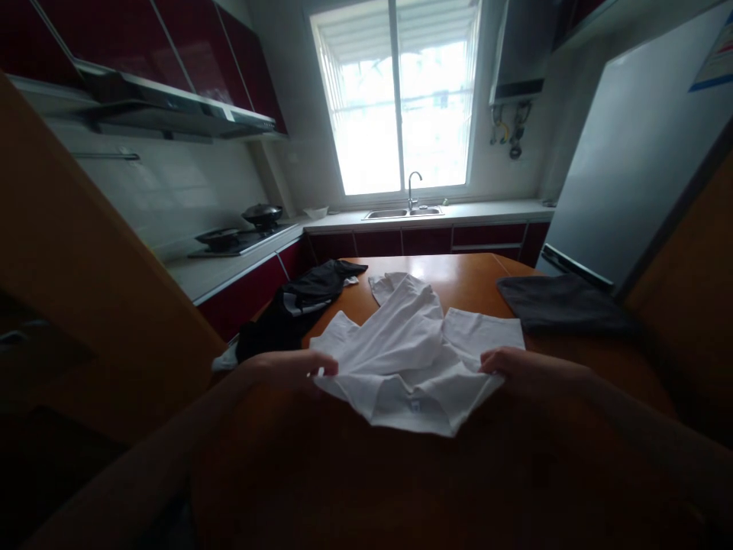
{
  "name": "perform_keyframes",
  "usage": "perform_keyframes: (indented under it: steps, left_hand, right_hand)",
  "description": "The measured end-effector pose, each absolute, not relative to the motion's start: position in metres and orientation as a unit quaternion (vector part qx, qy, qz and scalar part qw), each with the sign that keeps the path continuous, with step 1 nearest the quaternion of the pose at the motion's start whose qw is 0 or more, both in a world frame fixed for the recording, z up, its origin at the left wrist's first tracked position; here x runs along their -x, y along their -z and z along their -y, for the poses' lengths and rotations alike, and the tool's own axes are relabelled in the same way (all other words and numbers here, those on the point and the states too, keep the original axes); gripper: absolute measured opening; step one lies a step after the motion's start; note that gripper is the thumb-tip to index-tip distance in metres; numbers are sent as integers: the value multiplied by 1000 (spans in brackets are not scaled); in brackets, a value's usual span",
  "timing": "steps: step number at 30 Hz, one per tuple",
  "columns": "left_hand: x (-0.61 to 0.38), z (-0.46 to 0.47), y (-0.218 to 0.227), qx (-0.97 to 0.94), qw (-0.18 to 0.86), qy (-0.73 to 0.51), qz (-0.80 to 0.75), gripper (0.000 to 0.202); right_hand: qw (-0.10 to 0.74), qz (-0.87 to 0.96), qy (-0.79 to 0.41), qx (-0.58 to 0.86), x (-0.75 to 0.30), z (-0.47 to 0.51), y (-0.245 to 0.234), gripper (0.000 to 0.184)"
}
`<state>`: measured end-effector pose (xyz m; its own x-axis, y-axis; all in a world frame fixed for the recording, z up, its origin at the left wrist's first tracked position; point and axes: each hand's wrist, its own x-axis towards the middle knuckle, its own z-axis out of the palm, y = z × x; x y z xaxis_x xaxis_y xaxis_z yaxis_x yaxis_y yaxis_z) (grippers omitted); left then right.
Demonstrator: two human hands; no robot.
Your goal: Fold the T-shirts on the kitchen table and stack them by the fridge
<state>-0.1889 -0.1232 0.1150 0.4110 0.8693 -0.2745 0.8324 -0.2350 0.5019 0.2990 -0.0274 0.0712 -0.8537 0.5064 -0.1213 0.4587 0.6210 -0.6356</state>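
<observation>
Pinching the white shirt [395, 344] near its shoulders, left hand [301, 367] and right hand [515, 365] sit wide apart, seemingly to spread it, lower-centre frame, over the table [458, 267] (black clothing [272, 332] left of centre, likely aside for room).

No lettering can be read. The small mark [415, 406] inside the neck of the white shirt [409, 328] is too blurred, as is the blue-edged sticker [717, 59] on the fridge [630, 153].
</observation>
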Motion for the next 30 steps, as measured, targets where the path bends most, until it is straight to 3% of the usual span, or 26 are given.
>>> perform_keyframes:
  steps: [1,3,5,7,9,11,15,18,30]
  left_hand:
    - [190,131,-117,-769,356,25,-531,36]
    - [189,136,-120,-730,471,118,-481,48]
    - [185,126,-118,-726,506,83,-458,50]
    - [176,106,-103,-767,427,-67,-475,44]
    - [163,82,-76,-780,283,-205,-519,43]
    - [149,63,-44,-801,155,-244,-525,46]
    - [137,48,1,-823,59,-159,-543,53]
    - [142,54,12,-803,21,-98,-587,54]
    - [164,120,12,-682,-24,-66,-728,63]
  right_hand:
    - [-20,883,-382,272,-303,34,-70,15]
    - [-120,836,-468,260,-309,35,-68,36]
    - [-131,803,-534,229,-306,23,-65,54]
    - [5,817,-524,241,-293,5,-56,49]
    - [188,844,-389,317,-274,-12,-39,43]
    - [269,861,-241,358,-256,-21,-18,48]
    - [166,894,-115,400,-248,-20,18,67]
    - [103,881,-74,456,-260,-10,27,68]
    - [102,770,24,629,-340,44,45,67]
